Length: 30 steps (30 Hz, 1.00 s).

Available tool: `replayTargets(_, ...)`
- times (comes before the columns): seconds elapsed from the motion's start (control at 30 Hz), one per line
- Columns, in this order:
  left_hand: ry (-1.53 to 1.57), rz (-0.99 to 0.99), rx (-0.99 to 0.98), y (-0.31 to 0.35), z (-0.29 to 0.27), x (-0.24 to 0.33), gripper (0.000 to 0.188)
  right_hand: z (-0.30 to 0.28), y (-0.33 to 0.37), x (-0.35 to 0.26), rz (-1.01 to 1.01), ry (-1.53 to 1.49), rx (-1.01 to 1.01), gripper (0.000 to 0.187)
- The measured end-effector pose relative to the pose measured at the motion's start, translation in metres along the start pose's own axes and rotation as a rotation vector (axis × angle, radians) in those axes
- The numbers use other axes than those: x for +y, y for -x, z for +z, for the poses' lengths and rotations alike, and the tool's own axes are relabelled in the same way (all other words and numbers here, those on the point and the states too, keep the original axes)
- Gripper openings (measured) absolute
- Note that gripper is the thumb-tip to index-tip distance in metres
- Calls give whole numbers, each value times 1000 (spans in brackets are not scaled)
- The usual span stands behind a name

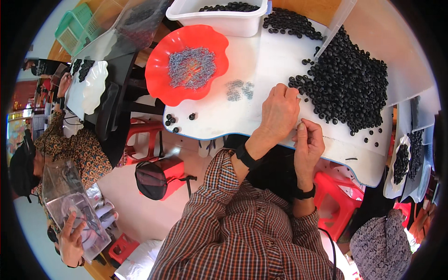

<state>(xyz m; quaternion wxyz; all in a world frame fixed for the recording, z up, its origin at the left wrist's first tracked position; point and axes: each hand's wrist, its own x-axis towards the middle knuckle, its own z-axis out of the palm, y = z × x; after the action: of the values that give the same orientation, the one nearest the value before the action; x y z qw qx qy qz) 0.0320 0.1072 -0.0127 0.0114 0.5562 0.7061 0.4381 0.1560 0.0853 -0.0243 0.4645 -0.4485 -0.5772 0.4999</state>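
Close together over the white tabletop, both hands are closed in a pinch near its front edge. Fingers of my left hand (279, 112) bend down beside the black pile, with a tiny pale spot at their tips; what they hold is too small to make out. Thumb and forefinger of my right hand (309, 143) press together just below, also around something I cannot make out. Beyond them spreads a large heap of small round black bead-like parts (347, 81), some with visible holes. To the left lies a small patch of tiny grey metal pieces (239, 90).
A red scalloped bowl (156, 77) holds many more tiny metal pieces. Behind it stands a white tub (217, 23) of black parts. A clear plastic bin (387, 51) lies tipped at the heap. Another person (77, 144) sits at the left; red stools (333, 196) stand below.
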Motion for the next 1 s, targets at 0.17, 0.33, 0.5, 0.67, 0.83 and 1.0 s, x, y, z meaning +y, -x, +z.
replayTargets(0.17,298,-76,53,8,-11,2,17,2,1,2,-21,1,20,13)
replayTargets(0.33,632,-285,-41,16,-27,2,16,1,1,3,-8,21,7,13)
replayTargets(0.5,956,-585,-193,23,-44,10,21,0,1,0,21,24,5,12)
replayTargets(0.67,1340,-703,-248,34,-48,1,22,1,4,-3,23,27,8,11)
replayTargets(0.83,1490,-786,-232,46,-51,-13,22,2,5,-7,-12,50,-13,10)
replayTargets(1.0,1590,-811,-240,50,-52,-16,23,-2,5,-11,-4,24,-36,10)
